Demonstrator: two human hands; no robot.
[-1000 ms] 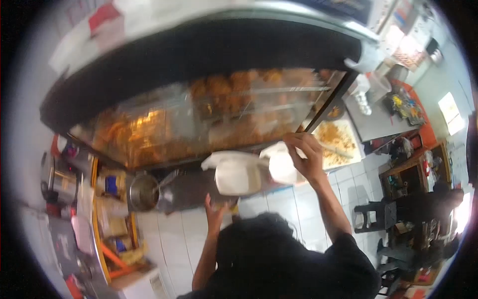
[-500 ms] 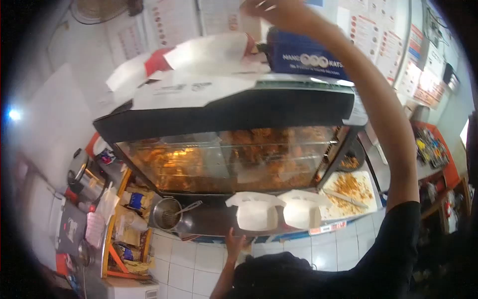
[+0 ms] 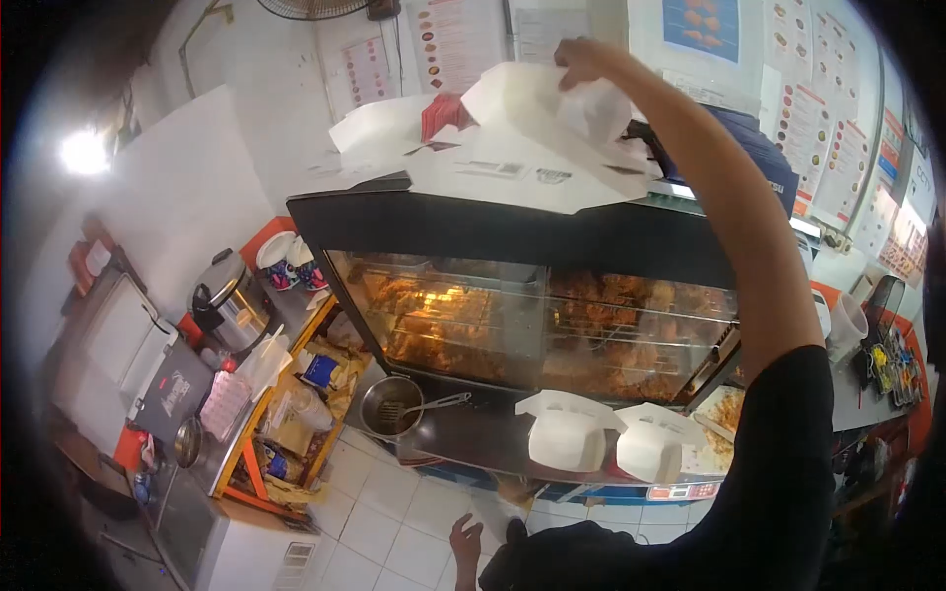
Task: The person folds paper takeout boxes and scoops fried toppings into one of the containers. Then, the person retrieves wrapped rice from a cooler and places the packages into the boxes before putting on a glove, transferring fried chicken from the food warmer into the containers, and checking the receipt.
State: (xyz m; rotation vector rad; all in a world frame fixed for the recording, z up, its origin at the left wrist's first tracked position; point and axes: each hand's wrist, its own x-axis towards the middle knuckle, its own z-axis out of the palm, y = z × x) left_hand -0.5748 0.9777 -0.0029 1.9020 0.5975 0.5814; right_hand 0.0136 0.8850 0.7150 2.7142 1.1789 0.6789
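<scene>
My right hand (image 3: 583, 65) is raised over the top of a glass-fronted food warmer (image 3: 512, 231), beside an opened white carton (image 3: 512, 94). Its fingers are pinched at the upper edge of a thin, translucent white sheet (image 3: 597, 113); whether this is paper or plastic I cannot tell. Low in front of the counter hangs my left hand (image 3: 466, 540), fingers loosely curved and apart, with nothing in it. Two open white takeaway boxes (image 3: 567, 441) stand side by side on the steel ledge below the warmer. Fried food (image 3: 434, 315) fills the shelves behind the glass.
On the ledge's left sits a metal pot (image 3: 392, 406) with a slotted utensil. A tray of crumbs (image 3: 724, 424) is partly hidden behind my right arm. Leftward are a steel cooker (image 3: 236, 300) and an orange-edged shelf (image 3: 256, 473). A dark blue box (image 3: 749, 148) rests on the warmer.
My view has shifted, so the warmer appears farther right and lower. My right hand has come down to the white carton, and the translucent sheet now shows beneath it. My left hand is lower, away from the ledge.
</scene>
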